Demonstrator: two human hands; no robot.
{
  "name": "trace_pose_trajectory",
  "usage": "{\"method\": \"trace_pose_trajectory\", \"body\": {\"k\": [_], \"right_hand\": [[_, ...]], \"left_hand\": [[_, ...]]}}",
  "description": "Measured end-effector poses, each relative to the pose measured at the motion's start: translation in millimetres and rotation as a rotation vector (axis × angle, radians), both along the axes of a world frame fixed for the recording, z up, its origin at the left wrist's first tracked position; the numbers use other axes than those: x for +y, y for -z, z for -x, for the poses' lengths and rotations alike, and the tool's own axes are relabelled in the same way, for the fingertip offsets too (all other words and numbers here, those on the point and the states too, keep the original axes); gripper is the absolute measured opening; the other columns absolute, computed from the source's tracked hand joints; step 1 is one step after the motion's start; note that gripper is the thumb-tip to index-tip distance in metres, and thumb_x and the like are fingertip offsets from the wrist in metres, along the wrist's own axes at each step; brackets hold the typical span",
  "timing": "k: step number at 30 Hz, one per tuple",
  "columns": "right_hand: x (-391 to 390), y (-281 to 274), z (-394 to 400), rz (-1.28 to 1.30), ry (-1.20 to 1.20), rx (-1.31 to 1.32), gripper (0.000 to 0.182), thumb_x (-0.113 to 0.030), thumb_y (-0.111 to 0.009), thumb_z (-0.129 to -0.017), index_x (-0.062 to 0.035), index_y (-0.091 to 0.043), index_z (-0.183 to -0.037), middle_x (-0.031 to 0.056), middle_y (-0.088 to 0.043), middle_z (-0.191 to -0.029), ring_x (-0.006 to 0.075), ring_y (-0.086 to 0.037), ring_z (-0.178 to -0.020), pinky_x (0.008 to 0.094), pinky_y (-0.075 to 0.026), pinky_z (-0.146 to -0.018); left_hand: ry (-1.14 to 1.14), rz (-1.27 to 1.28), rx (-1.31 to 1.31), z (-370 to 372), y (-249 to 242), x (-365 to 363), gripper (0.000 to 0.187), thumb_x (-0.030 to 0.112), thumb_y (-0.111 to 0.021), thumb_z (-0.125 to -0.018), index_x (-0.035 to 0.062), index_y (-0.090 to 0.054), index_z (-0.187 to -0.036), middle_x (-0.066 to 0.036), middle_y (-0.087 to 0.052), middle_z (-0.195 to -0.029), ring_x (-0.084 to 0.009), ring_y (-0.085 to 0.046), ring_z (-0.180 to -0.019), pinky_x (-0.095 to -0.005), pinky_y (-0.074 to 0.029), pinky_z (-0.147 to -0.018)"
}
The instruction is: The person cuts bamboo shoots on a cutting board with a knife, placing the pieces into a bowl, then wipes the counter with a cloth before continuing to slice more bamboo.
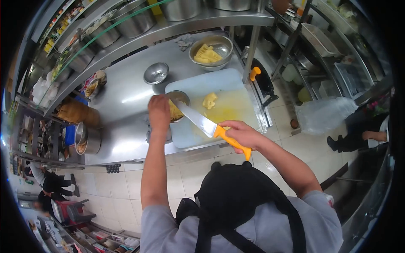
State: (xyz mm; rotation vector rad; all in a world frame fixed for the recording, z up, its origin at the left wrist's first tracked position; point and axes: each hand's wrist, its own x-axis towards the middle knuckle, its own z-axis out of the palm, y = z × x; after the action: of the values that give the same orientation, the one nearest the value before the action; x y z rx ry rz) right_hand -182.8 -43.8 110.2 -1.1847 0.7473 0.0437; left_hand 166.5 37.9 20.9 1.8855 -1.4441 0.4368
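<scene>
My right hand [242, 135] is wrapped round the orange handle of a kitchen knife [198, 121]. The broad blade slants up and left, its tip over a small metal bowl [185, 98] of yellow pieces [174, 111]. At that bowl's left side, my left hand [159, 111] is closed, apparently on the rim; its fingertips are partly hidden. A pale cutting board [228, 80] lies under the blade, wet with yellow juice. On it sits a lump of yellow food [209, 100], right of the bowl.
A large metal bowl [228, 47] with yellow slices stands behind the board. A small metal bowl [156, 73] is at back left, and a crumpled cloth [148, 133] by my left forearm. An overhead shelf [202, 24] with pots spans the steel table [122, 122]. Other people are at both sides.
</scene>
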Motion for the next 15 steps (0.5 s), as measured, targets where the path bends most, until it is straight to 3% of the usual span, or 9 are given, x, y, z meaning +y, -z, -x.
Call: {"method": "trace_pose_trajectory", "body": {"k": [4, 6, 8, 9, 12, 14, 15], "right_hand": [[3.7, -6.1, 61.3, 0.099, 0.022, 0.009, 0.05, -0.012, -0.05, -0.098, -0.0043, -0.048, -0.147, 0.0098, -0.059, -0.076, 0.016, -0.053, -0.042, 0.0313, -0.046, -0.043], [11.5, -5.7, 93.3, 0.318, 0.165, 0.064, 0.049, -0.012, -0.055, -0.098, -0.0044, -0.048, -0.145, 0.0092, -0.061, -0.075, 0.015, -0.054, -0.042, 0.03, -0.046, -0.043], [14.1, 7.2, 111.7, 0.444, 0.235, 0.115, 0.043, -0.013, -0.059, -0.098, -0.0028, -0.054, -0.139, 0.0111, -0.063, -0.078, 0.0152, -0.056, -0.043, 0.0318, -0.047, -0.044], [8.9, 36.7, 118.3, 0.72, 0.266, 0.062, 0.04, -0.015, -0.059, -0.099, -0.0019, -0.056, -0.136, 0.0114, -0.064, -0.079, 0.0152, -0.057, -0.044, 0.0325, -0.047, -0.044], [-18.2, 170.0, 144.0, 1.489, 0.274, 0.007, 0.036, -0.022, -0.06, -0.1, 0.0016, -0.062, -0.127, 0.0114, -0.065, -0.076, 0.0165, -0.06, -0.048, 0.0339, -0.048, -0.045], [-9.0, 95.6, 134.3, 0.584, 0.285, 0.268, 0.039, -0.027, -0.062, -0.099, 0.0031, -0.063, -0.124, 0.0093, -0.063, -0.071, 0.0173, -0.061, -0.048, 0.0333, -0.048, -0.045], [-7.2, 85.6, 137.7, 0.505, 0.302, 0.265, 0.038, -0.029, -0.062, -0.099, 0.0034, -0.064, -0.119, 0.0086, -0.062, -0.069, 0.017, -0.061, -0.047, 0.0331, -0.048, -0.045]], "left_hand": [[-0.171, 0.024, 0.025, 3.6, -12.4, -4.2, 0.012, 0.011, -0.067, -0.093, 0.0022, -0.073, -0.098, -0.017, -0.069, -0.115, -0.0379, -0.059, -0.113, -0.048, -0.047, -0.103], [-0.139, 0.034, 0.081, 24.9, -19.4, -14.4, 0.012, 0.012, -0.067, -0.093, 0.0023, -0.072, -0.097, -0.017, -0.068, -0.114, -0.0385, -0.06, -0.111, -0.0488, -0.047, -0.102], [0.114, 0.005, 0.051, 50.6, -22.1, -28.7, 0.012, 0.012, -0.067, -0.093, 0.0023, -0.07, -0.098, -0.017, -0.067, -0.113, -0.0394, -0.06, -0.109, -0.049, -0.047, -0.1], [0.174, 0.049, 0.0, 76.6, -29.8, -34.2, 0.013, 0.014, -0.068, -0.092, 0.0027, -0.068, -0.098, -0.018, -0.068, -0.109, -0.0397, -0.062, -0.104, -0.0491, -0.05, -0.093], [0.236, -0.225, -0.029, 118.1, -33.0, -12.1, 0.015, 0.017, -0.07, -0.09, 0.0041, -0.069, -0.096, -0.018, -0.07, -0.099, -0.0389, -0.067, -0.092, -0.0496, -0.054, -0.08], [0.098, -0.126, 0.072, 117.2, -25.6, 26.6, 0.013, 0.017, -0.071, -0.088, 0.0053, -0.07, -0.094, -0.016, -0.071, -0.092, -0.0388, -0.067, -0.085, -0.0493, -0.054, -0.076], [-0.044, -0.184, 0.165, 98.8, -8.6, 49.5, 0.013, 0.015, -0.071, -0.088, 0.0045, -0.071, -0.096, -0.016, -0.071, -0.095, -0.0381, -0.067, -0.09, -0.0484, -0.054, -0.08]]}}
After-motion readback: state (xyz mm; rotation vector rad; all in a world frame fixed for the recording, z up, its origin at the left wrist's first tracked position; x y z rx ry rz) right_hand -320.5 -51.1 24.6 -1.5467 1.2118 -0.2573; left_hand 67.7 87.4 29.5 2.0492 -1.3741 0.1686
